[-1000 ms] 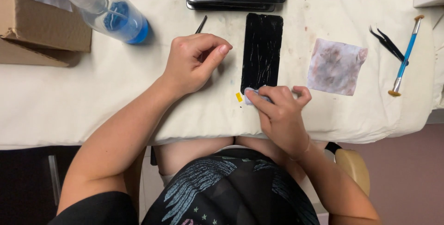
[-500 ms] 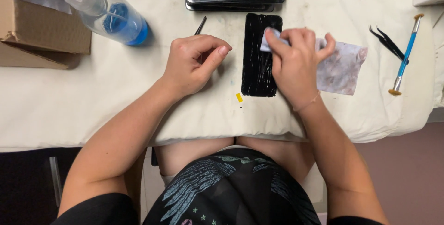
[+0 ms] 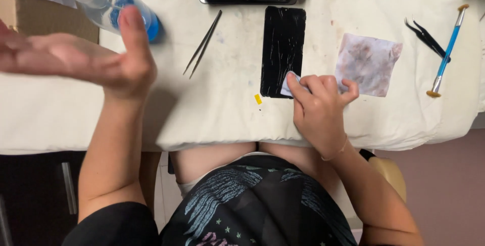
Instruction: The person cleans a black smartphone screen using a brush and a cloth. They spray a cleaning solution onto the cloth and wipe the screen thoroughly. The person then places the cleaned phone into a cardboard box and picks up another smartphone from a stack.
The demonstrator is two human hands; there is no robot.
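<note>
Right hand [image 3: 319,108] pinches wipe [image 3: 289,85] on black phone's [image 3: 283,49] lower edge; left hand [image 3: 76,59] spread, well apart.

The left hand [image 3: 86,61] is raised, palm open, fingers stretched out to the left and thumb pointing up, forearm rising from the lower left. The right hand [image 3: 318,107] lies knuckles up, fingers curled in a pinching grip, wrist bent, forearm running down to the lower right.

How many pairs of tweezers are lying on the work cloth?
2. A silver pair of tweezers lies left of the cracked black phone screen. A black pair of tweezers lies at the right, beside the blue-handled tool. Others may be hidden beyond the frame.
</note>
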